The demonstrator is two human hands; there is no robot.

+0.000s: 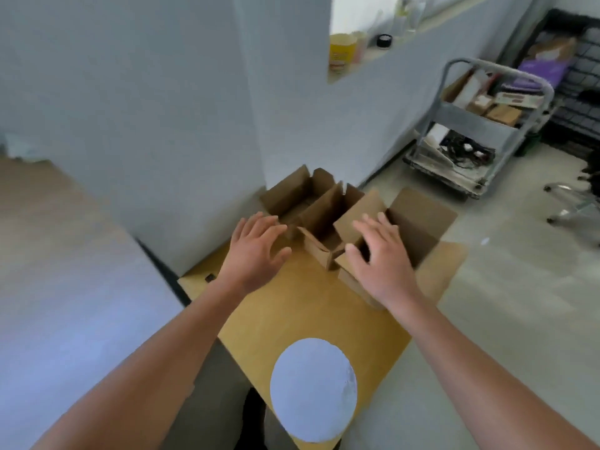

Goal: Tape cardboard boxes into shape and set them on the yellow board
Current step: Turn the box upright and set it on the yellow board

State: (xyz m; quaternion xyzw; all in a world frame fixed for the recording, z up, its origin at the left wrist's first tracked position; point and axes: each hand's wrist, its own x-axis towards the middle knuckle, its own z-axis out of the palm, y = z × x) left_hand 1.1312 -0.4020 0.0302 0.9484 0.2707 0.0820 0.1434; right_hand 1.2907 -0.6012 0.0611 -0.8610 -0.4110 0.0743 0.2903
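**Fingers fanned wide, gripping nothing**

Fingers of the left hand (256, 251) are straight and spread, palm down, with the tips at the near-left corner of the far box (289, 190); motion blur makes it hard to say whether they touch the cardboard or hover just above it. The right hand (383, 254) is splayed the same way, with its thumb at the edge of the left flap of the nearest box (418, 238) and its fingers reaching over that flap towards the open interior. Neither hand curls round anything.

Between the two hands stands the middle box (318, 251), wedged against its neighbours. All three boxes are open at the top, flaps raised, and sit clustered at the far end of the yellow board (308, 313). The far box is tucked close to the corner of the pale wall (194, 125).

A white round patch (313, 389) covers part of the board's near end, between the forearms. Well apart to the right stands a metal cart (467, 120) loaded with cardboard and cables. A yellow cup (339, 55) sits on a ledge (373, 58) high on the wall.
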